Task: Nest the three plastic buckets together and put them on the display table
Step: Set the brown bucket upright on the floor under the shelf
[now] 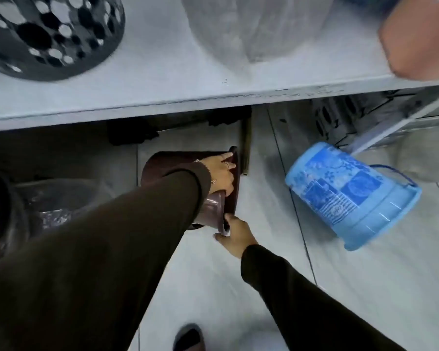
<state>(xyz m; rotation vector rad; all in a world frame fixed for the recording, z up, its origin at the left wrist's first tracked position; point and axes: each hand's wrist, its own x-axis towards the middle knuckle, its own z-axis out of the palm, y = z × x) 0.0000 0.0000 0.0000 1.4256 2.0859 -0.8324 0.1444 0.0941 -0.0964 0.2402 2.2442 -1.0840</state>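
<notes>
A dark maroon bucket lies on its side on the floor under the table edge, its mouth facing right. My left hand grips its rim from above. A second, lighter maroon bucket lies on its side just in front of it, and my right hand holds that one at its rim. A blue patterned bucket lies tipped on the floor to the right, apart from both hands, its handle hanging free. The white display table spans the top of the view.
On the table stand a dark perforated basket, a clear plastic container and an orange object at the right edge. Plastic-wrapped goods sit at the left on the floor. A grey crate is under the table. My shoe is at the bottom.
</notes>
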